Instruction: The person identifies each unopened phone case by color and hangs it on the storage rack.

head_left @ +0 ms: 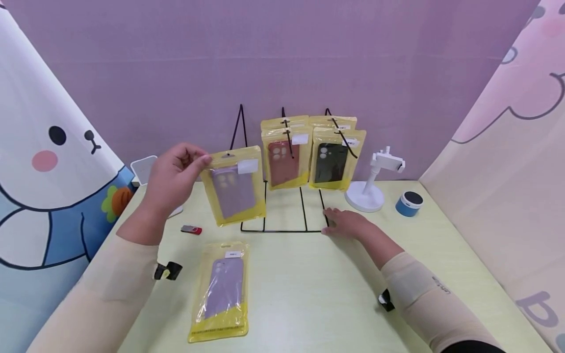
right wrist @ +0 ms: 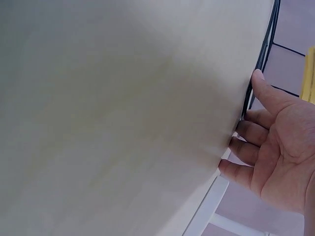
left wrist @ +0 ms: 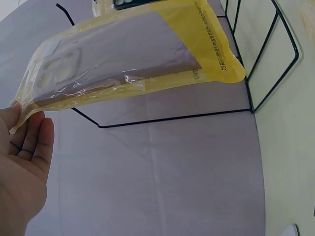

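Note:
My left hand [head_left: 174, 174] pinches the top left corner of a yellow-edged clear pouch with a purple phone case [head_left: 233, 189] inside. In the head view, the pouch's hang hole overlaps the lower end of the left prong of a black wire display rack [head_left: 282, 231]. At the front right corner of the rack's base, my right hand [head_left: 346, 223] grips the wire; the right wrist view has the thumb and fingertips at the bar. Pouches with a red phone case [head_left: 284, 162] and a black phone case [head_left: 331, 164] hang in front on the other prongs, more pouches behind them.
Another pouched purple phone case [head_left: 224, 289] lies flat on the table near me. Left of the rack is a red USB stick [head_left: 192, 229]. A white phone stand [head_left: 370, 189] and a blue round speaker [head_left: 409, 203] stand at the right.

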Demonstrator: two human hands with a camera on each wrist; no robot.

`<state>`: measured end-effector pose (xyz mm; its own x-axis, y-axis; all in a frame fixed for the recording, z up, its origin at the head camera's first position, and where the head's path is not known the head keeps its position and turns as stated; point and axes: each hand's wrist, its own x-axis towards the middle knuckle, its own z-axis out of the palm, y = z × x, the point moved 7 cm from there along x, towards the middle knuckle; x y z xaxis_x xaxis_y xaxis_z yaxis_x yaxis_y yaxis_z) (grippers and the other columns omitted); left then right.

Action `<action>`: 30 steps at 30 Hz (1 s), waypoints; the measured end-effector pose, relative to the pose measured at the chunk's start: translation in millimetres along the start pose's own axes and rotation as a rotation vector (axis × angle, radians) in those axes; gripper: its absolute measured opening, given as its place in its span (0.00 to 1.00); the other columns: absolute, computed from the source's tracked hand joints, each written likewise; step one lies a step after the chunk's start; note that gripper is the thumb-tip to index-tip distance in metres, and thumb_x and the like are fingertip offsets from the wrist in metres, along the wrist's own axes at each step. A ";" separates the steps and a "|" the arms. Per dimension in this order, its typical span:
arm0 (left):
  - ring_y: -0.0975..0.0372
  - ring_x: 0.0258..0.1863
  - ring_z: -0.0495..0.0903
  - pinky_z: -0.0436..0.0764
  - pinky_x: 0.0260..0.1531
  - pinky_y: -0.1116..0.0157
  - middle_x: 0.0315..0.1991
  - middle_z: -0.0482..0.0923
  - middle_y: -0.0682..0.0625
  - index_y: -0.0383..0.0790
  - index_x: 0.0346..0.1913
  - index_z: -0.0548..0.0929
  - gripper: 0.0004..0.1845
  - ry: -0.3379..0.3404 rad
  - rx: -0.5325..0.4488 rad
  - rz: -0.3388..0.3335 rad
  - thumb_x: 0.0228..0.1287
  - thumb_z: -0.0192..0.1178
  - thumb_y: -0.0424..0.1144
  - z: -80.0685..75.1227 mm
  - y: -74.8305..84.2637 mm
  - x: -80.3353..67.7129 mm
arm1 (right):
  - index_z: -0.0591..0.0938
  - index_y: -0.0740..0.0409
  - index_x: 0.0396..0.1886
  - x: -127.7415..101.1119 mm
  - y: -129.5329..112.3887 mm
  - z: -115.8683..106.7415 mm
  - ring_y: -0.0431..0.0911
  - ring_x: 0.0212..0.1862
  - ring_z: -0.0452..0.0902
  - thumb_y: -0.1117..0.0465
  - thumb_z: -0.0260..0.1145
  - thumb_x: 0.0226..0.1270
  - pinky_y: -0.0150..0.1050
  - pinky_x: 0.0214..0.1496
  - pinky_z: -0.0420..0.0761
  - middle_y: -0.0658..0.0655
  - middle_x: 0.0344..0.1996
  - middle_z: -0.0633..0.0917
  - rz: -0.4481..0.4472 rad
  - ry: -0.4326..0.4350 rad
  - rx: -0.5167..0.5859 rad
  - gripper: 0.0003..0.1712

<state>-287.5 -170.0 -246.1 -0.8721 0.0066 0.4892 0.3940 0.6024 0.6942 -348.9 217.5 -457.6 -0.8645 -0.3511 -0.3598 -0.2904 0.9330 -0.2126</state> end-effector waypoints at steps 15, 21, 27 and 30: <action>0.59 0.33 0.69 0.69 0.26 0.71 0.33 0.73 0.50 0.43 0.44 0.81 0.19 -0.021 -0.014 -0.001 0.70 0.56 0.56 8.0 -6.8 8.9 | 0.57 0.57 0.78 -2.7 -1.8 -1.8 0.62 0.76 0.53 0.39 0.57 0.71 0.58 0.74 0.61 0.65 0.76 0.57 0.001 -0.014 -0.004 0.44; 0.59 0.32 0.68 0.67 0.27 0.69 0.32 0.72 0.50 0.43 0.44 0.81 0.19 0.010 -0.005 0.025 0.70 0.55 0.56 4.3 -0.6 12.3 | 0.58 0.58 0.77 -5.1 -3.0 -3.3 0.63 0.75 0.54 0.41 0.58 0.71 0.59 0.74 0.61 0.66 0.76 0.58 0.004 -0.007 0.005 0.44; 0.59 0.32 0.67 0.67 0.26 0.68 0.32 0.70 0.50 0.44 0.44 0.81 0.19 -0.010 0.019 0.003 0.70 0.54 0.57 7.4 -7.5 15.8 | 0.57 0.57 0.77 -3.8 -2.4 -1.1 0.63 0.75 0.53 0.39 0.57 0.71 0.59 0.74 0.61 0.65 0.76 0.57 0.008 -0.021 0.002 0.44; 0.58 0.32 0.67 0.66 0.25 0.68 0.32 0.70 0.49 0.43 0.44 0.80 0.20 -0.014 0.037 -0.013 0.70 0.54 0.58 9.1 -11.4 18.3 | 0.57 0.57 0.77 -2.1 -2.3 -1.2 0.62 0.75 0.54 0.38 0.57 0.71 0.59 0.74 0.61 0.65 0.76 0.57 0.009 -0.018 -0.008 0.45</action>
<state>-310.6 -169.5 -249.8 -0.8809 0.0095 0.4732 0.3721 0.6317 0.6801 -346.9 216.3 -455.3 -0.8598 -0.3438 -0.3777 -0.2858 0.9367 -0.2020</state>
